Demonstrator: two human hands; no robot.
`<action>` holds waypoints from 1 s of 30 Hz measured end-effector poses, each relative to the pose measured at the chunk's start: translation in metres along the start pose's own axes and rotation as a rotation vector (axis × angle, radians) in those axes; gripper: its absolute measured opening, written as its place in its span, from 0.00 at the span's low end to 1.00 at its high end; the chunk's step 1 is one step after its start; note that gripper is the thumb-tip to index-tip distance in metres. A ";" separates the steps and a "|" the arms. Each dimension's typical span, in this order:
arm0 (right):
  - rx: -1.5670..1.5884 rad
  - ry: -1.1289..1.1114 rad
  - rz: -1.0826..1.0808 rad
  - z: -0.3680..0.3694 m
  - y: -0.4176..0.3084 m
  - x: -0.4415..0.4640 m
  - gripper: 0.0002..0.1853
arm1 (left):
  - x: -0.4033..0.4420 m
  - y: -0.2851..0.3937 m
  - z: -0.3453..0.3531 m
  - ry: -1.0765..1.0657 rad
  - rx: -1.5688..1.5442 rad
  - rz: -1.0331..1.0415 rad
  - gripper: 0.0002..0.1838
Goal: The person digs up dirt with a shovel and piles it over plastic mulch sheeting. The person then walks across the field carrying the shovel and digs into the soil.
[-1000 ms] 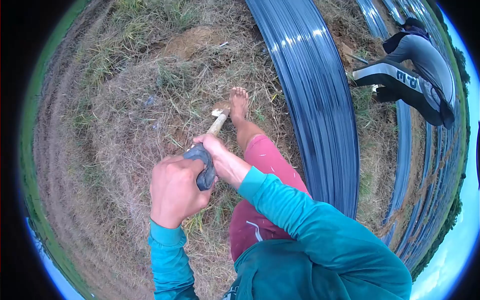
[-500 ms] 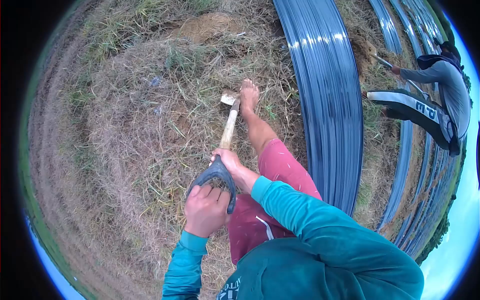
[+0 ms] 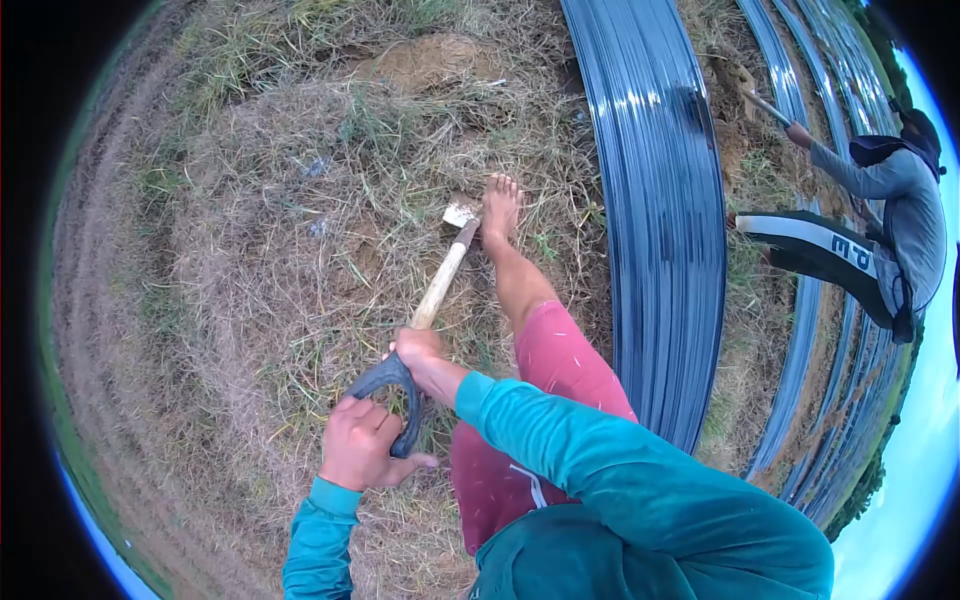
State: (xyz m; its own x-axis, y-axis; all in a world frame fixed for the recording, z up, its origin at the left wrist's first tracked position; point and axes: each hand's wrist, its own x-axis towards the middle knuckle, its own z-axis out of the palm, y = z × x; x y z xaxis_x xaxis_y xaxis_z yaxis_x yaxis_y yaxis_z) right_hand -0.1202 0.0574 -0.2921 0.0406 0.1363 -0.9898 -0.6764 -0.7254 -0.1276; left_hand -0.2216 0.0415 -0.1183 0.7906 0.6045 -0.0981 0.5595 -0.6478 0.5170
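Note:
A spade with a pale wooden shaft [image 3: 440, 285] slants across the dry grass, its black D-shaped handle [image 3: 403, 375] towards my body. My left hand [image 3: 362, 445] is closed around the handle's grip, thumb sticking out to the right. Lower on the shaft, just below the handle, my right hand [image 3: 420, 350] is wrapped around the wood. At the far end the whitish metal blade [image 3: 461, 214] meets the ground; how deep it sits I cannot tell. My bare foot [image 3: 501, 208] is right beside the blade.
A long strip of shiny dark plastic sheeting [image 3: 660, 230] runs along my right. Beyond it a co-worker [image 3: 900, 210] bends over, holding a long-handled tool [image 3: 768, 107]. More plastic-covered rows [image 3: 795, 360] lie farther right. Bare soil [image 3: 425, 62] shows among the grass ahead.
The spade's handle and both my hands have shifted left, tilting the shaft more. My left thumb now sticks out. The co-worker's arms and tool have moved slightly.

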 end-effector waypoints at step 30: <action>-0.164 -0.089 0.062 -0.110 0.005 0.074 0.06 | -0.007 0.045 0.167 0.292 -0.057 -0.235 0.11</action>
State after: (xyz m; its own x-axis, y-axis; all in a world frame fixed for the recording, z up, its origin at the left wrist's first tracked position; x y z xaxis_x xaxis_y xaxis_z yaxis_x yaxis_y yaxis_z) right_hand -0.0402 -0.0105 -0.3727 -0.0676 0.1424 -0.9875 -0.5465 -0.8334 -0.0827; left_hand -0.1601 -0.0695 -0.2364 0.5336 0.8455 0.0222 0.6961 -0.4539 0.5562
